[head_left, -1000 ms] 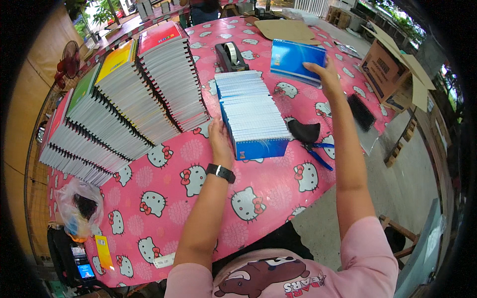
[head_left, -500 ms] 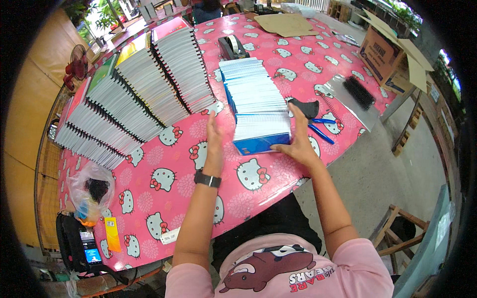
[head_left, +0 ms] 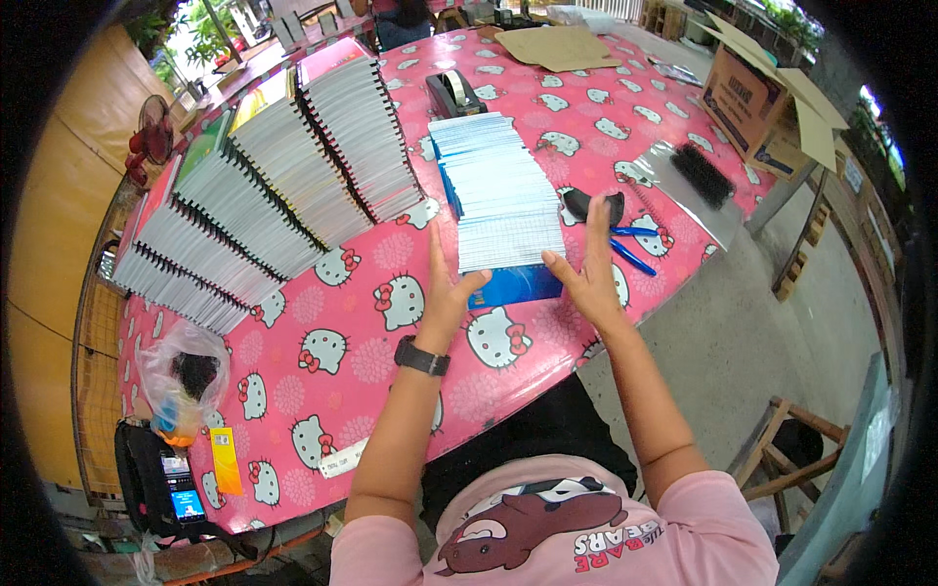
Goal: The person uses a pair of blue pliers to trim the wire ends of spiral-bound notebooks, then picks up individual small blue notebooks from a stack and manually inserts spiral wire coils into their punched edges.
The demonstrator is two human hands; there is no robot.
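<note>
A long row of white-paged booklets with blue covers (head_left: 503, 195) stretches away from me on the table. A blue cover (head_left: 518, 286) shows at its near end. Against the near left corner is my left hand (head_left: 449, 298), open, fingers stretched along the side and thumb at the end. My right hand (head_left: 589, 278) is at the near right corner, also open, its fingers pointing up and away and its thumb touching the end. Blue-handled pliers (head_left: 633, 254) and a black object (head_left: 591, 207) lie just right of my right hand.
Tall rows of spiral-bound books (head_left: 283, 186) stand at left. A tape dispenser (head_left: 455, 95) sits beyond the booklets. Black binding coils (head_left: 702, 176) lie on clear plastic at right, near an open carton (head_left: 747, 107). A plastic bag (head_left: 181, 366) and a phone (head_left: 186, 493) are at lower left.
My left hand has moved right and now touches the booklets. The near bundle has closed up with the row and its end cover tilts more into view. My right thumb has shifted up.
</note>
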